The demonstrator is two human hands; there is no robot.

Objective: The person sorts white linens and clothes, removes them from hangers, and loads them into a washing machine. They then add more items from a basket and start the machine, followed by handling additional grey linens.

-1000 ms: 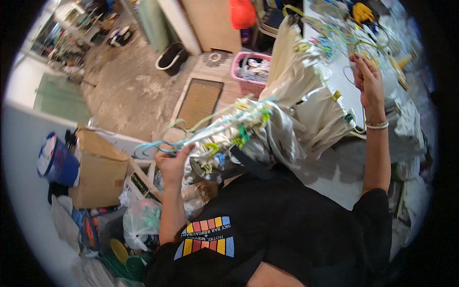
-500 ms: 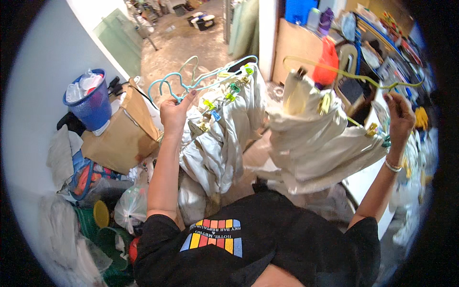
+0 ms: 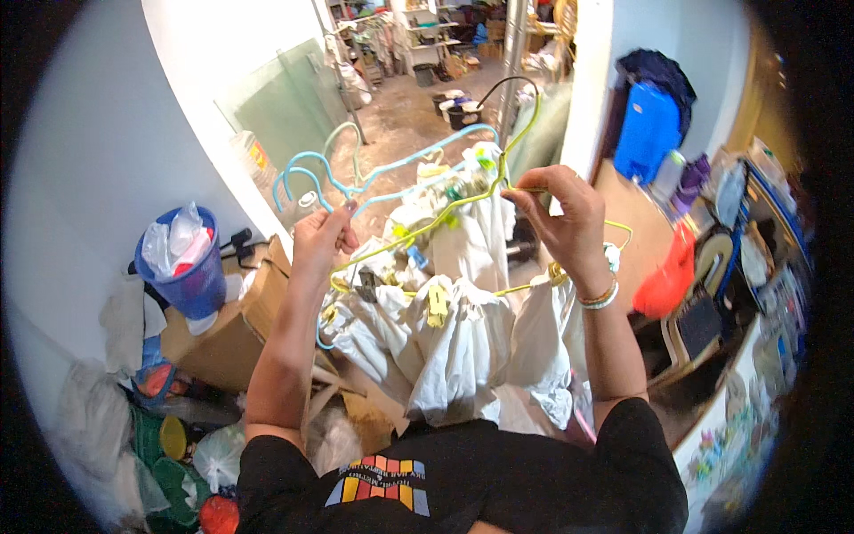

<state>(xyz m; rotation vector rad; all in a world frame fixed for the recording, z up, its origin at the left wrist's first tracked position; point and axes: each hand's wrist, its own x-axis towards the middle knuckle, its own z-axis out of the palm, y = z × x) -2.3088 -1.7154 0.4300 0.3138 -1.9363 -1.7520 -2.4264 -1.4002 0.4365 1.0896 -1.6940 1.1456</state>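
Observation:
My left hand [image 3: 327, 233] is closed round the necks of several wire hangers, the light blue hangers [image 3: 391, 166] and a pale green one behind. Close to it, my right hand [image 3: 574, 214] pinches a yellow-green hanger [image 3: 454, 203] just beside its hook, which ends in a dark tip. White cloths [image 3: 463, 343] hang bunched from the yellow-green hanger's lower bar, held by clothes pegs such as a yellow peg [image 3: 437, 305]. Behind it, more white cloth [image 3: 471, 236] hangs from the blue hangers with green and blue pegs. The two sets overlap in view.
On the left, a blue basket [image 3: 182, 280] with plastic bags stands on a cardboard box [image 3: 240, 311]. A red bag [image 3: 665, 271] and a cluttered shelf [image 3: 756, 231] are at the right. Ahead, a doorway opens onto a room with black tubs [image 3: 463, 114].
My right hand has moved left, bringing the yellow-green hanger and its white cloths in front of the blue hangers. The left hand keeps its hold. The view has tilted up.

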